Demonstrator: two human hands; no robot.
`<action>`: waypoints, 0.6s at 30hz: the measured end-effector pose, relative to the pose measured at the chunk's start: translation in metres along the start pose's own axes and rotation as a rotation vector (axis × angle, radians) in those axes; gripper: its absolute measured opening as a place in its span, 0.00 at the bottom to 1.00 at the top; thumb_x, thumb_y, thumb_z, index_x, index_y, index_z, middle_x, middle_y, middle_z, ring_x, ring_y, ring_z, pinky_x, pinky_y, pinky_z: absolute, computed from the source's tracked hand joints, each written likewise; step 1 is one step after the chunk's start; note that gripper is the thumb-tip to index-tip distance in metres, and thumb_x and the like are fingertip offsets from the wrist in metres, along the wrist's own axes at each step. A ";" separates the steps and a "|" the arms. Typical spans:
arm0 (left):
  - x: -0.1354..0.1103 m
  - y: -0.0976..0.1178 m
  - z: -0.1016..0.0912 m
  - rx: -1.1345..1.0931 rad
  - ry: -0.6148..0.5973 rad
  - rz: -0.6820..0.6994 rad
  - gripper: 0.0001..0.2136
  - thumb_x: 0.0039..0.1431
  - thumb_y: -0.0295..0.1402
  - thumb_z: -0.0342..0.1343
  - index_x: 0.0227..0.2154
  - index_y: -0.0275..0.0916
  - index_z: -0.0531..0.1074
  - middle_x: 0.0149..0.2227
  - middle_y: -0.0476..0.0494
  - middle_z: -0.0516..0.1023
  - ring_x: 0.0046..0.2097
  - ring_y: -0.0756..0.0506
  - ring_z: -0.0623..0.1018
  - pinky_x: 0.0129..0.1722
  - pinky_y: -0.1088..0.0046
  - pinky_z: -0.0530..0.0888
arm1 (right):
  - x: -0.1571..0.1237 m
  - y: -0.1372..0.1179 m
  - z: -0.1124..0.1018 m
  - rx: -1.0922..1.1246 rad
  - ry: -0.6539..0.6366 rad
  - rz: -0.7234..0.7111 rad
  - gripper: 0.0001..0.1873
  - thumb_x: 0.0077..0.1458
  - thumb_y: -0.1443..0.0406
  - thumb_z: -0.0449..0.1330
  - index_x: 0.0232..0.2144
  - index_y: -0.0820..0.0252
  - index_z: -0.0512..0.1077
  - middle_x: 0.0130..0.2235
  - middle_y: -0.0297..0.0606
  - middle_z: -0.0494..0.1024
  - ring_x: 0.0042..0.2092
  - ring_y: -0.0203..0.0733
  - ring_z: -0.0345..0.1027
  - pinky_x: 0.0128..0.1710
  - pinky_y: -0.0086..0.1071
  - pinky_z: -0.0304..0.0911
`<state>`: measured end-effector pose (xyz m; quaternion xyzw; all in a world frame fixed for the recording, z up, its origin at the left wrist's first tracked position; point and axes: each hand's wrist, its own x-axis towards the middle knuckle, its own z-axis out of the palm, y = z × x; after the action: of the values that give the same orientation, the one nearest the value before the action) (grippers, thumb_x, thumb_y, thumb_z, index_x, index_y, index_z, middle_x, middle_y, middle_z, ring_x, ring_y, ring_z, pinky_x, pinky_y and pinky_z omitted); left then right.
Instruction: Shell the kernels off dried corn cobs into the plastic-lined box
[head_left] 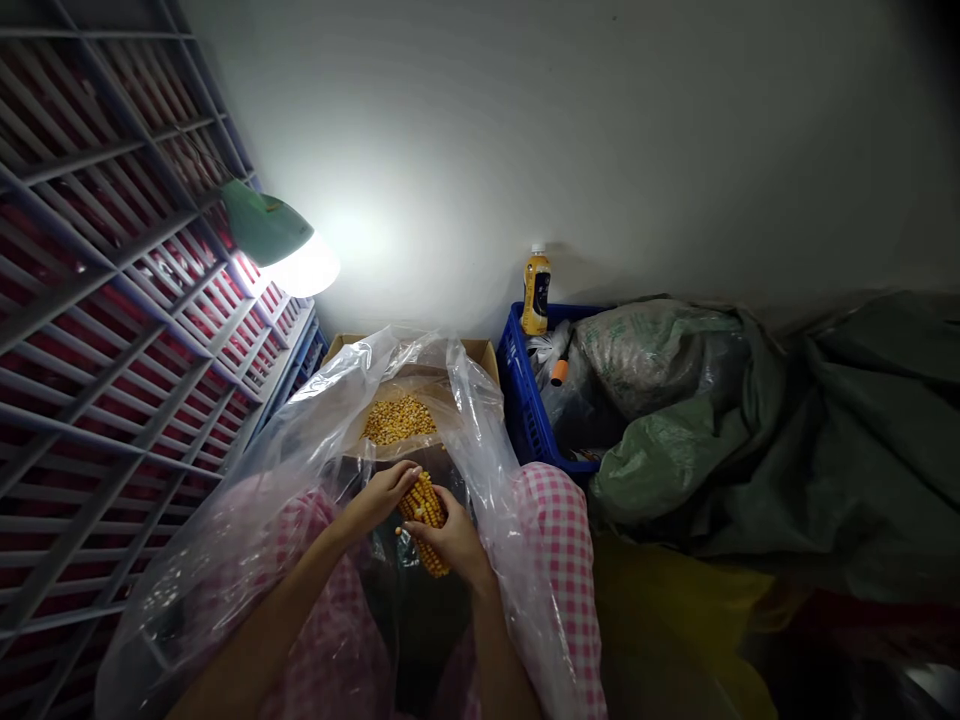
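Note:
A yellow corn cob (424, 516) is held between both hands over my lap. My left hand (381, 497) grips its upper end, fingers curled round it. Around the cob's lower part my right hand (450, 542) is wrapped, thumb pressing the kernels. Just beyond the hands lies a heap of loose corn kernels (398, 418) inside a cardboard box (480, 352) lined with a clear plastic sheet (300, 440). The sheet drapes over my knees, which are in pink checked cloth (555, 530).
A lit green lamp (281, 240) hangs at the left by a metal grid rack (112, 300). A blue crate (525, 400) holds bags and an orange-capped item; a yellow drink bottle (535, 290) stands on its rim. Green sacks (750, 440) pile at the right.

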<state>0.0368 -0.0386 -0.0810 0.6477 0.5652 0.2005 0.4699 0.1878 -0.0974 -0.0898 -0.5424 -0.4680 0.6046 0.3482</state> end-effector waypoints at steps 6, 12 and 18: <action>-0.010 0.010 -0.013 -0.229 -0.070 0.030 0.25 0.54 0.49 0.48 0.49 0.37 0.69 0.47 0.40 0.75 0.49 0.41 0.73 0.47 0.68 0.70 | -0.003 -0.006 -0.001 0.386 -0.068 -0.015 0.38 0.38 0.64 0.67 0.54 0.55 0.60 0.52 0.39 0.72 0.51 0.47 0.68 0.49 0.41 0.65; -0.012 0.009 -0.020 -0.238 -0.132 0.112 0.27 0.53 0.46 0.53 0.52 0.36 0.68 0.39 0.42 0.77 0.38 0.44 0.75 0.39 0.71 0.72 | -0.008 -0.012 -0.003 0.407 -0.030 -0.024 0.37 0.38 0.66 0.66 0.53 0.56 0.63 0.48 0.39 0.74 0.46 0.47 0.70 0.45 0.39 0.68; -0.013 0.012 -0.021 -0.138 0.030 0.116 0.24 0.57 0.47 0.44 0.43 0.34 0.74 0.33 0.42 0.78 0.34 0.44 0.76 0.36 0.72 0.72 | -0.010 -0.014 -0.003 0.410 -0.062 -0.032 0.36 0.38 0.66 0.65 0.53 0.56 0.64 0.48 0.39 0.74 0.46 0.47 0.70 0.44 0.40 0.69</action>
<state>0.0230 -0.0418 -0.0577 0.6425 0.5185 0.2754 0.4924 0.1916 -0.1013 -0.0729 -0.4339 -0.3542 0.6980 0.4462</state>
